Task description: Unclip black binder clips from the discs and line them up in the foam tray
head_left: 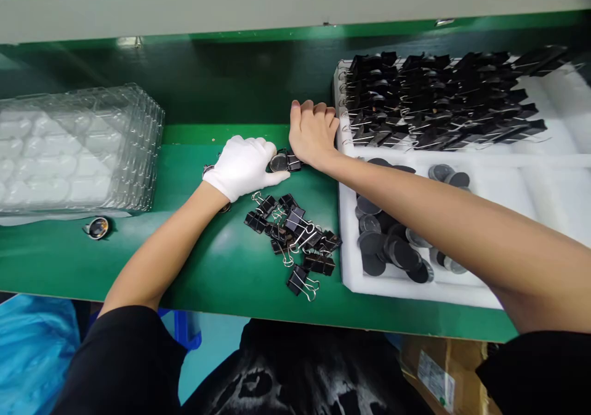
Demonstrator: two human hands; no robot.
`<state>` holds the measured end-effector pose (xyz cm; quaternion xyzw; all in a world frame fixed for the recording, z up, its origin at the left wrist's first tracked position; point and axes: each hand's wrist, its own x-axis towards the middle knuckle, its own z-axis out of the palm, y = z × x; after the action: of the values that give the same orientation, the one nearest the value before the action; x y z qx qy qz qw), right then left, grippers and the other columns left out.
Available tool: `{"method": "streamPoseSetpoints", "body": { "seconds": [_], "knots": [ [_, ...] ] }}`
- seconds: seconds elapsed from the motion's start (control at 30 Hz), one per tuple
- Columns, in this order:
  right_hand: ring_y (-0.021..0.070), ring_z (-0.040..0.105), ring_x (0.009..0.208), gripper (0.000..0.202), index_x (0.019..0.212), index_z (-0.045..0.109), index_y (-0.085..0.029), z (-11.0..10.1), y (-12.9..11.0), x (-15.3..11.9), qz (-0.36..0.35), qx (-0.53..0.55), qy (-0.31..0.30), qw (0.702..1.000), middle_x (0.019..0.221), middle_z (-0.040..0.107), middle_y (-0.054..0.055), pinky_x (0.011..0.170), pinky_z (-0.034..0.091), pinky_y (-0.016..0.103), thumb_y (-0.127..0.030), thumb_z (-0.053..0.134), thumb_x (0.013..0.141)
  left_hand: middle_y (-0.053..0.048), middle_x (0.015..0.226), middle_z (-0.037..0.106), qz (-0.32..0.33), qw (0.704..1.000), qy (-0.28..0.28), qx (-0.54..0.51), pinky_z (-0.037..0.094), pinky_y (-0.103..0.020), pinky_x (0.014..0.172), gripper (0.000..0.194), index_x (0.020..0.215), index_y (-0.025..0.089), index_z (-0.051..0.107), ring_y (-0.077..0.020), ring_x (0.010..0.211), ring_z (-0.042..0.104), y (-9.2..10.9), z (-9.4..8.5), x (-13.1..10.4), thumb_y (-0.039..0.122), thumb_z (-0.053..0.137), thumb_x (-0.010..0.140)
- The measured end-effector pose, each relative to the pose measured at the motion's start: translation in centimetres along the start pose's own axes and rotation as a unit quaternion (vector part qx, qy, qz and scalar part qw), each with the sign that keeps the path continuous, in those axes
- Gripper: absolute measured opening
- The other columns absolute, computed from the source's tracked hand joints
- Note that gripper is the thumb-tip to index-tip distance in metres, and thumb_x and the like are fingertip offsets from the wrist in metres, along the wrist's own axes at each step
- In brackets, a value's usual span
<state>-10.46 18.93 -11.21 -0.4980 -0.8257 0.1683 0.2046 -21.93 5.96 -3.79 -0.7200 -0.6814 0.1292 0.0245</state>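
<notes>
My left hand [247,167], in a white glove, closes on a round dark disc [279,162], its thumb along the near side. A black binder clip [293,160] sits against the disc's right side. My bare right hand [314,130] is at that clip with its fingers curled; its thumb is hidden, and the clip runs in under the hand. Nearer to me lies a loose pile of black binder clips [302,233] with silver wire handles. Small round parts show partly from under my left wrist.
Stacked clear plastic trays [78,156] stand at the left, with a small ringed round part [98,228] before them. At the right, a white foam tray [348,267] holds rows of clipped pieces [443,101] and loose dark discs [401,252]. A shelf edge [277,5] overhangs the green bench [207,286].
</notes>
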Motion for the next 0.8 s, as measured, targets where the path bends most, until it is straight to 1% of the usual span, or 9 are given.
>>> {"method": "streamPoseSetpoints", "body": {
  "seconds": [0.2,0.3,0.37,0.43,0.5,0.6,0.7,0.77,0.8],
  "knots": [
    [0.0412,0.042,0.137,0.058,0.138,0.050,-0.014,-2.9,-2.1,-0.7,0.000,0.009,0.011,1.000,0.138,0.048,0.021,0.111,0.032,0.067,-0.046,0.009,0.112,-0.018,0.122,0.069,0.036,0.999,0.026,-0.018,0.040,-0.041,0.085,0.072,0.139,0.015,0.057,-0.0381,0.112,0.065,-0.3,-0.5,-0.2,0.068,0.060,0.091],
    [0.0386,0.044,0.134,0.050,0.135,0.052,-0.018,-6.2,-3.3,-2.0,-0.060,0.030,0.052,0.996,0.137,0.050,0.018,0.110,0.034,0.062,-0.045,0.016,0.113,-0.016,0.121,0.070,0.081,0.996,0.018,-0.019,0.041,-0.040,0.083,0.063,0.140,0.016,0.057,-0.0359,0.111,0.066,-0.2,-0.7,-0.2,0.059,0.058,0.094],
    [0.0369,0.047,0.131,0.043,0.131,0.055,-0.019,-8.7,-3.9,-3.2,-0.130,0.039,0.045,0.990,0.133,0.054,0.017,0.109,0.035,0.057,-0.043,0.025,0.112,-0.016,0.115,0.072,0.063,0.998,0.019,-0.018,0.042,-0.041,0.084,0.057,0.132,0.015,0.063,-0.0359,0.108,0.068,0.1,-0.7,-0.3,0.059,0.054,0.096],
    [0.0323,0.054,0.119,0.031,0.121,0.061,-0.019,-10.8,-4.2,-4.5,-0.226,0.060,-0.036,0.972,0.121,0.062,0.014,0.103,0.040,0.049,-0.037,0.038,0.110,-0.018,0.108,0.074,0.007,1.000,0.023,-0.020,0.043,-0.043,0.084,0.053,0.122,0.014,0.068,-0.0373,0.104,0.069,0.3,-0.8,-0.4,0.057,0.051,0.098],
    [0.0247,0.061,0.101,0.018,0.106,0.067,-0.018,-11.9,-4.4,-5.7,-0.317,0.082,-0.180,0.928,0.104,0.068,0.009,0.091,0.043,0.038,-0.027,0.051,0.104,-0.019,0.099,0.074,-0.052,0.998,0.006,-0.022,0.044,-0.044,0.081,0.047,0.115,0.012,0.071,-0.0385,0.098,0.071,0.2,-1.2,-0.6,0.050,0.048,0.099],
    [0.0183,0.060,0.082,0.011,0.099,0.072,-0.018,-11.1,-4.8,-7.1,-0.334,0.073,-0.328,0.881,0.090,0.070,0.004,0.071,0.040,0.030,-0.027,0.066,0.097,-0.022,0.108,0.074,-0.098,0.995,0.024,-0.011,0.045,-0.046,0.081,0.049,0.132,0.011,0.065,-0.0392,0.100,0.070,-0.8,-1.8,-0.9,0.041,0.041,0.102],
    [0.0176,0.060,0.081,0.015,0.105,0.075,-0.018,-9.0,-5.4,-7.5,-0.304,0.060,-0.351,0.883,0.092,0.072,0.004,0.065,0.036,0.029,-0.029,0.073,0.094,-0.017,0.151,0.058,0.002,0.998,0.064,0.007,0.043,-0.049,0.094,0.054,0.155,0.028,0.050,-0.0372,0.131,0.057,-2.7,-1.9,-1.1,0.028,0.037,0.102],
    [0.0157,0.062,0.079,0.006,0.096,0.076,-0.018,-8.1,-5.4,-7.1,-0.302,0.088,-0.368,0.875,0.087,0.072,0.002,0.068,0.039,0.027,-0.024,0.075,0.093,-0.007,0.166,0.044,0.093,0.995,0.034,0.003,0.041,-0.049,0.101,0.059,0.156,0.038,0.048,-0.0339,0.143,0.047,-3.9,-1.5,-1.1,0.023,0.039,0.100],
    [0.0146,0.063,0.077,0.005,0.090,0.075,-0.018,-8.1,-5.3,-6.7,-0.295,0.111,-0.371,0.873,0.084,0.072,0.001,0.070,0.041,0.026,-0.022,0.075,0.093,-0.005,0.166,0.044,0.113,0.993,0.021,-0.002,0.041,-0.049,0.103,0.057,0.155,0.039,0.049,-0.0331,0.143,0.047,-4.4,-1.3,-1.0,0.025,0.041,0.100]
  ]
}}
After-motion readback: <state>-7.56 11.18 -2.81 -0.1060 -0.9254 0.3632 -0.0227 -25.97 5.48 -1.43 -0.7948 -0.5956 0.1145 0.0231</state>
